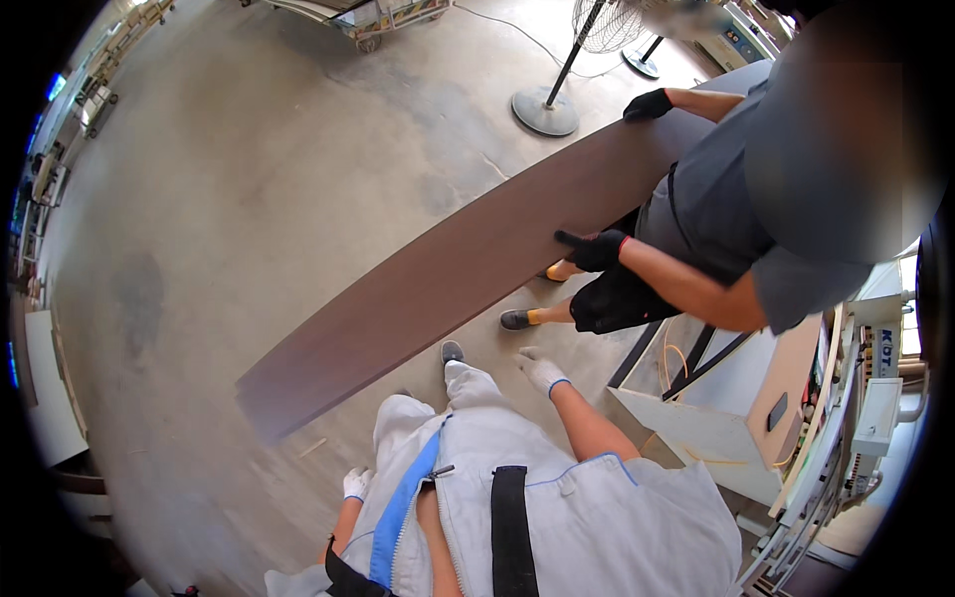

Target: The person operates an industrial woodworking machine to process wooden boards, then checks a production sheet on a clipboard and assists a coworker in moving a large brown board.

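Note:
My left hand (358, 484), in a white glove, hangs low beside my grey trousers, its fingers loose and empty. On the other side my right hand (542, 372), in a white glove with a blue cuff, reaches forward with its fingers apart and nothing in them. Ahead of both hands a long brown board (448, 264) slants from near left to far right, touching neither hand. A co-worker in a grey shirt holds it with two black-gloved hands, one hand (595, 249) at the near edge and the other hand (649, 104) at the far edge.
A pedestal fan's round base (545, 113) stands on the concrete floor beyond the board. A loaded cart (368, 40) is at the top. To the right, behind the co-worker, are a white-sided workbench (706, 438) and machine parts. A small scrap strip (312, 448) lies near my feet.

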`<state>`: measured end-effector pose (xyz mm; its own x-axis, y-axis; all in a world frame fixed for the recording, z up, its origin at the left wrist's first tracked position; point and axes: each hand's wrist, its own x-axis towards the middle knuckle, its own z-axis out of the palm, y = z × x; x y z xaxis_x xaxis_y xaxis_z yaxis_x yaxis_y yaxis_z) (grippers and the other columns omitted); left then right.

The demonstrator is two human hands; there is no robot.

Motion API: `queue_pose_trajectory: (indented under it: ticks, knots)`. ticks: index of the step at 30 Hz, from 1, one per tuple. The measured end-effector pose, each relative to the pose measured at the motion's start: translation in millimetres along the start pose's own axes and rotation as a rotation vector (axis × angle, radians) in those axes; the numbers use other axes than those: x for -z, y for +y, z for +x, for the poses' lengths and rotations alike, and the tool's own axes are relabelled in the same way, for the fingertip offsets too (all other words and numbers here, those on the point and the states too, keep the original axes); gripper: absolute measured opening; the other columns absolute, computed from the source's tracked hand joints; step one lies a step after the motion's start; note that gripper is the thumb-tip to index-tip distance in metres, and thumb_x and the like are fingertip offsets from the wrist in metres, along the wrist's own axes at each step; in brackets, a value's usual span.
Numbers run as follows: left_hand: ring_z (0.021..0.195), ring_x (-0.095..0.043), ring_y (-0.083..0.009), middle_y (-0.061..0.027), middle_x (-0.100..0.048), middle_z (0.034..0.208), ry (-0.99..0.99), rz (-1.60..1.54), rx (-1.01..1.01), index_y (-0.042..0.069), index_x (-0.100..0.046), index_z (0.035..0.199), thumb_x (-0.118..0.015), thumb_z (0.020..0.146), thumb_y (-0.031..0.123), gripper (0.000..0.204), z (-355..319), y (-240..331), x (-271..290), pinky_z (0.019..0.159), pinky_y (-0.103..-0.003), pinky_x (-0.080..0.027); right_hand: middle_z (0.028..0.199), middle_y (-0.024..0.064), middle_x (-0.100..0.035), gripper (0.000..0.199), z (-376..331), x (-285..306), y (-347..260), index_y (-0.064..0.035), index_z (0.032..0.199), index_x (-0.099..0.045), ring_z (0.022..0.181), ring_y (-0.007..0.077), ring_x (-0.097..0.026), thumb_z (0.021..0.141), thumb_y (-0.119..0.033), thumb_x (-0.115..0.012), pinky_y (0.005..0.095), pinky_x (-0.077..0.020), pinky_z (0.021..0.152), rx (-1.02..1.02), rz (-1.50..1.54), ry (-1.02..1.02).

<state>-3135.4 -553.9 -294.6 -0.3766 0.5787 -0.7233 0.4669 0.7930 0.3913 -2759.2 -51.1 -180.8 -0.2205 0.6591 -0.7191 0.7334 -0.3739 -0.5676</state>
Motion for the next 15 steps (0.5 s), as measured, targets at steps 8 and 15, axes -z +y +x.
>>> queue_pose_trajectory:
  ticks: [8,15]
  knots:
    - [0.122,-0.075,-0.0422,-0.0256,-0.08,0.123,0.01,-0.097,0.022,0.004,-0.083,0.124,-0.072,0.094,0.039,0.047,74.7,42.8,57.8,0.107,-0.049,-0.058,0.142,0.0242,-0.075,0.054,-14.2,-6.6,-65.8,-0.001,0.148,-0.07,0.131,0.0345,-0.072,0.102,-0.03,-0.068,0.0412,-0.0547,0.112,0.031,0.03,0.069]
    - [0.097,-0.075,-0.043,-0.0295,-0.078,0.098,0.264,-0.189,-0.064,-0.003,-0.08,0.104,-0.064,0.091,0.031,0.04,82.5,64.0,112.8,0.088,-0.051,-0.057,0.114,0.0238,-0.081,0.046,-62.1,-17.4,-164.6,-0.0021,0.127,-0.079,0.11,0.0391,-0.077,0.103,-0.04,-0.07,0.046,-0.0588,0.099,0.19,-0.096,0.028]
